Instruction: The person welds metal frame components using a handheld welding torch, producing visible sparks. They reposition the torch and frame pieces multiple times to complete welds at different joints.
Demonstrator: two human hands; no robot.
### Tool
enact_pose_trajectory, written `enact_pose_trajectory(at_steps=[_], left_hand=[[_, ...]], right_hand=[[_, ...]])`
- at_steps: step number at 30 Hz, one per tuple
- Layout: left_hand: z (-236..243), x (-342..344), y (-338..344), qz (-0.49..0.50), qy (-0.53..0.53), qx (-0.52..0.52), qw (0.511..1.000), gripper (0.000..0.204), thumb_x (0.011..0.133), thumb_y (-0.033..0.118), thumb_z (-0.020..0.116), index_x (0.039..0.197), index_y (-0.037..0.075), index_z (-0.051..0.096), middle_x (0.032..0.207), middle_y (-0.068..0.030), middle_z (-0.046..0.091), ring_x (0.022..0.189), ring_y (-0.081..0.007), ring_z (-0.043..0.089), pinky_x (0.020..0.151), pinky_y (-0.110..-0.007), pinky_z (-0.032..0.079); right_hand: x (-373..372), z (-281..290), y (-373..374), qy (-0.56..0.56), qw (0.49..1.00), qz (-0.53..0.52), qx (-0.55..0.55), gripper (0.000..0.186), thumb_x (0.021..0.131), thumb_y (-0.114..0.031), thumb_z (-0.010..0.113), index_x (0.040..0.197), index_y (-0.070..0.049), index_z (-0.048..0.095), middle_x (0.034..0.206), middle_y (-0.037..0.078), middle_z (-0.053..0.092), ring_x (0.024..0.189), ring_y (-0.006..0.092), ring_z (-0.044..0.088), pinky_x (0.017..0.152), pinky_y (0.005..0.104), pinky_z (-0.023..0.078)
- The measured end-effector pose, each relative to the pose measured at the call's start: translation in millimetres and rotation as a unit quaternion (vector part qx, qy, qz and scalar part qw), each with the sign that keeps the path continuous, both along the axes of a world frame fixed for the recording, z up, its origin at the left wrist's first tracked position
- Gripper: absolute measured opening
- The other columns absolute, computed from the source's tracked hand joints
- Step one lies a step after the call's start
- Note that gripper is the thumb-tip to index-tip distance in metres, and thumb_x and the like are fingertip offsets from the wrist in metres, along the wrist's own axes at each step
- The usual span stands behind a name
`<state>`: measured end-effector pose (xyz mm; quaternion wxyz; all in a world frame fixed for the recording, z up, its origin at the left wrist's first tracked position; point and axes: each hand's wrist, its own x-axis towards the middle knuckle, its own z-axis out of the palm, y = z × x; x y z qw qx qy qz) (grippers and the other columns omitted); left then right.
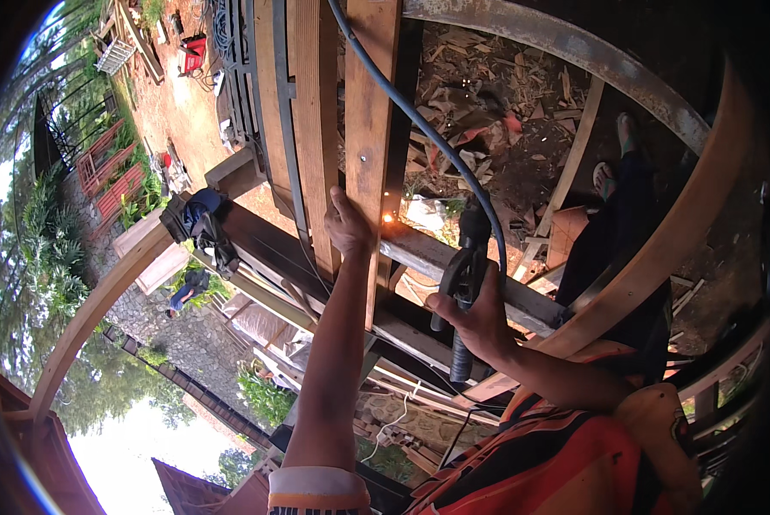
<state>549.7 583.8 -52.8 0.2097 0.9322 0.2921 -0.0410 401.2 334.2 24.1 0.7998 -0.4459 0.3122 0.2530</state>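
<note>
My left hand (350,227) is wrapped round the edge of a wooden plank (369,112) that has a bolt head or hole in its face. In my right hand (486,326) is a black clamp-like tool with a lever and ribbed grip, which looks like a welding electrode holder (464,266). A thick blue-grey cable (419,120) hangs down past the plank to beside that hand. Just right of the plank, a small bright orange glow (389,219) shows at the end of a grey metal bar (522,300). Whether a rod sits in the holder's jaws I cannot tell.
A curved metal band (565,34) and a curved wooden rail (659,266) arch round my right side. Wood scraps (531,94) litter the ground below, near two sandaled feet (605,178). Dark cloth (206,219) lies on a beam end. A red machine (193,53) stands farther off.
</note>
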Motion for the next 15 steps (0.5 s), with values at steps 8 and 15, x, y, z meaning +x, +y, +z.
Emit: enact_pose_trajectory(at_steps=[8,15], left_hand=[[9.9,4.7,-16.9,0.004,-0.013,0.001,1.0,0.078,0.104,0.065,0.04,0.069,-0.004,0.05,0.06,-0.0137,0.047,0.062,-0.028,0.044,0.065,-0.049,0.037],[11.8,6.5,-21.2,0.028,-0.014,-0.007,1.0,0.078,0.103,0.068,0.041,0.067,-0.001,0.048,0.059,-0.0117,0.047,0.062,-0.0252,0.044,0.064,-0.048,0.037]], right_hand=[[3.0,-2.5,-1.6,-0.026,0.999,0.014,-0.019,0.073,0.082,-0.052,0.084,0.121,-0.004,0.046,0.1,0.005,0.052,0.093,0.0151,0.053,0.083,0.0358,0.047],[1.8,-2.9,0.5,-0.023,0.999,0.026,-0.013,0.075,0.081,-0.053,0.084,0.123,-0.003,0.047,0.102,0.005,0.051,0.095,0.0158,0.052,0.085,0.0362,0.046]])
